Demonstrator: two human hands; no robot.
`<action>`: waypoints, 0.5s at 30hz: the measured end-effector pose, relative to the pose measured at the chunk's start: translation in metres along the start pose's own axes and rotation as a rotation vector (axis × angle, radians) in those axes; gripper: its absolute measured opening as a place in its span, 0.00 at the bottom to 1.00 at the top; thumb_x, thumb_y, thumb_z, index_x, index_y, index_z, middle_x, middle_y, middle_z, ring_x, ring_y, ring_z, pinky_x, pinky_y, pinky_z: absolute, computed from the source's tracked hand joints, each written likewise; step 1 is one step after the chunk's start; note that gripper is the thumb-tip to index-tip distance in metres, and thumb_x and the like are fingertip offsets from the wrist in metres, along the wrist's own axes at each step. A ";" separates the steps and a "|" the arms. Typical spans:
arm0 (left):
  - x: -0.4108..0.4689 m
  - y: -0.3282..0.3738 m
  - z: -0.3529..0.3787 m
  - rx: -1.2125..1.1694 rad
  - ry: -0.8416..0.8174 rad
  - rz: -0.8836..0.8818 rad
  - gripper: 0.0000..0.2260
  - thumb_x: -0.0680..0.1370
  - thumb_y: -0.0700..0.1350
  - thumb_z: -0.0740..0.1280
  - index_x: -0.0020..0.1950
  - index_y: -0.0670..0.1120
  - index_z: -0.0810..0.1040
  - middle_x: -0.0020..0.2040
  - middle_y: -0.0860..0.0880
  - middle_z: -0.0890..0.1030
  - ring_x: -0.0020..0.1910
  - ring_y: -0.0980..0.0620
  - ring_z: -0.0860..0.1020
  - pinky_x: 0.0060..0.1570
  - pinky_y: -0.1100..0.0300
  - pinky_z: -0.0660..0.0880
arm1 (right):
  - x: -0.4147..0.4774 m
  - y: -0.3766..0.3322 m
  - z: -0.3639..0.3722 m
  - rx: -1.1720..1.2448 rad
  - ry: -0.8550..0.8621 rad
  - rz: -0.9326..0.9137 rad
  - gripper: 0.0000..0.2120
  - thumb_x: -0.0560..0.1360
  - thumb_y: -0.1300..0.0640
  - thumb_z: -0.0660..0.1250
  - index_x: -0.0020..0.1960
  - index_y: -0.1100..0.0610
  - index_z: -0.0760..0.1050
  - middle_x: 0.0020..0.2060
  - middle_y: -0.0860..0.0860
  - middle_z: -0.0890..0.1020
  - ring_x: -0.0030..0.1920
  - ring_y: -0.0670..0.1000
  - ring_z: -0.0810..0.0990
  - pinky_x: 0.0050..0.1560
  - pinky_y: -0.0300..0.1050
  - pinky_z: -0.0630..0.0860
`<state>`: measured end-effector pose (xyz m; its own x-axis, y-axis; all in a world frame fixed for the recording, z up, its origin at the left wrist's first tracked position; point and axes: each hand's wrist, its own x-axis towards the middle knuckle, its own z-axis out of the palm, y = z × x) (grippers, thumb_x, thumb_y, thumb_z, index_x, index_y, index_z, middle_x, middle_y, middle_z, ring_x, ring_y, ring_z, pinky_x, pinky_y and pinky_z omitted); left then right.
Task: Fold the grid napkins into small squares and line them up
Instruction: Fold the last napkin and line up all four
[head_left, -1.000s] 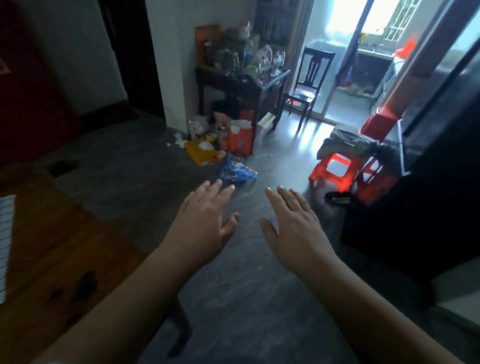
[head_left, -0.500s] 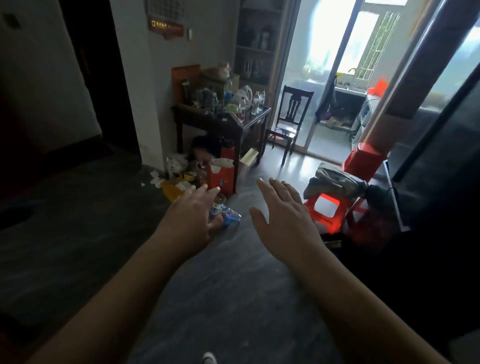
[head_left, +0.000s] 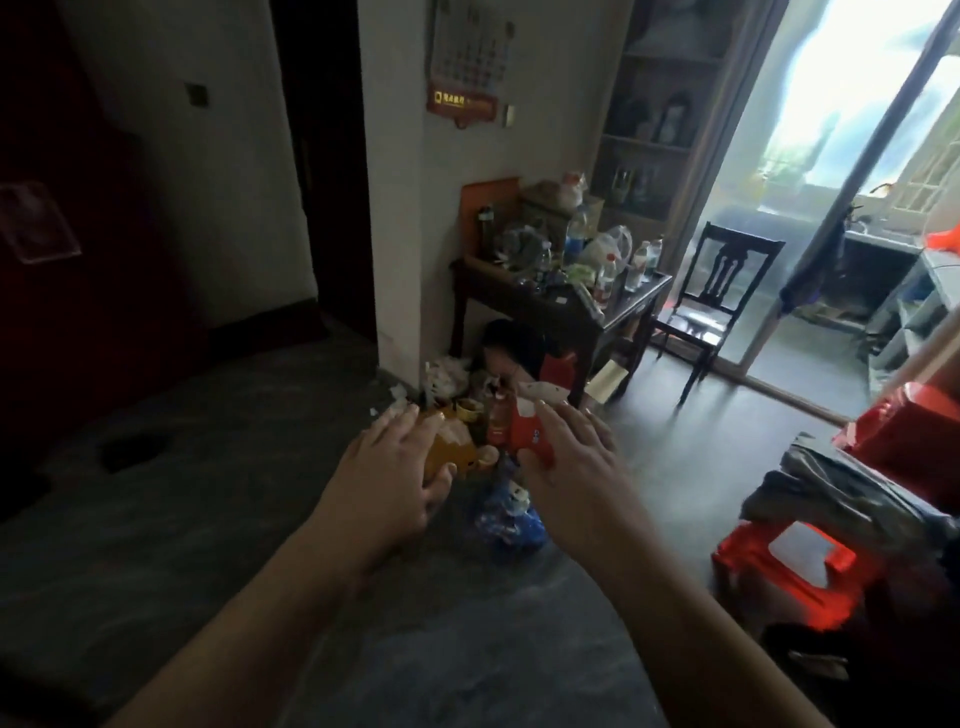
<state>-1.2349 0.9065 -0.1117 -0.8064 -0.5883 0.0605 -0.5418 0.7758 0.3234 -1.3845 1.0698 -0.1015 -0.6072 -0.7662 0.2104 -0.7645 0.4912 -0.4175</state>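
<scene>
Grip status, head view: both grips are released. The left hand (head_left: 392, 467) and the right hand (head_left: 569, 467) are held out ahead of the body, palms down, fingers straight and slightly spread, holding nothing. They hang above the dark floor (head_left: 208, 545), side by side and a little apart.

Task item location: no grid napkin is visible anywhere in this view. Beyond the hands there is only floor clutter: an orange packet (head_left: 457, 452), a red carton (head_left: 530, 428) and a blue bag (head_left: 511, 522), near the foot of a dark tabletop (head_left: 641, 304) loaded with bottles (head_left: 605, 275). A chair (head_left: 722, 291) stands by the bright doorway (head_left: 831, 156). A red stool (head_left: 784, 566) sits at the right.

Handling notes (a judgement, as the item is out of view): a napkin is expected to be light, soft and limp, with no stiffness of its own. It should not break, but it will likely slump, wrinkle and drift out of register if lifted by one point. Take hold at two adjacent corners, one per grip, with a light pinch. Lay it flat on a firm surface, bring edge to edge, and press each crease with flat fingers. Use the grid lines to check squareness.
</scene>
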 end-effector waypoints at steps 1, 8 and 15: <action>0.015 -0.011 -0.003 0.009 0.007 -0.036 0.31 0.83 0.60 0.57 0.83 0.54 0.50 0.83 0.50 0.52 0.81 0.48 0.48 0.79 0.52 0.49 | 0.022 -0.002 0.011 0.004 -0.014 -0.023 0.30 0.83 0.40 0.56 0.82 0.44 0.54 0.81 0.45 0.57 0.81 0.49 0.48 0.80 0.54 0.53; 0.120 -0.097 -0.008 0.071 0.042 -0.278 0.30 0.83 0.61 0.55 0.83 0.56 0.47 0.83 0.51 0.49 0.82 0.49 0.46 0.80 0.48 0.50 | 0.182 -0.034 0.088 0.053 -0.163 -0.185 0.31 0.82 0.38 0.54 0.82 0.44 0.51 0.82 0.46 0.54 0.82 0.51 0.46 0.80 0.57 0.53; 0.199 -0.208 -0.044 0.156 0.140 -0.529 0.30 0.83 0.61 0.56 0.82 0.54 0.52 0.83 0.50 0.54 0.81 0.48 0.51 0.78 0.49 0.52 | 0.348 -0.125 0.160 0.066 -0.300 -0.457 0.31 0.83 0.38 0.54 0.82 0.43 0.48 0.82 0.45 0.53 0.82 0.51 0.46 0.79 0.55 0.51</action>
<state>-1.2721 0.6177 -0.1251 -0.3827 -0.9222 0.0560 -0.9005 0.3859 0.2007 -1.4652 0.6757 -0.1179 -0.1207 -0.9846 0.1261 -0.9147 0.0610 -0.3995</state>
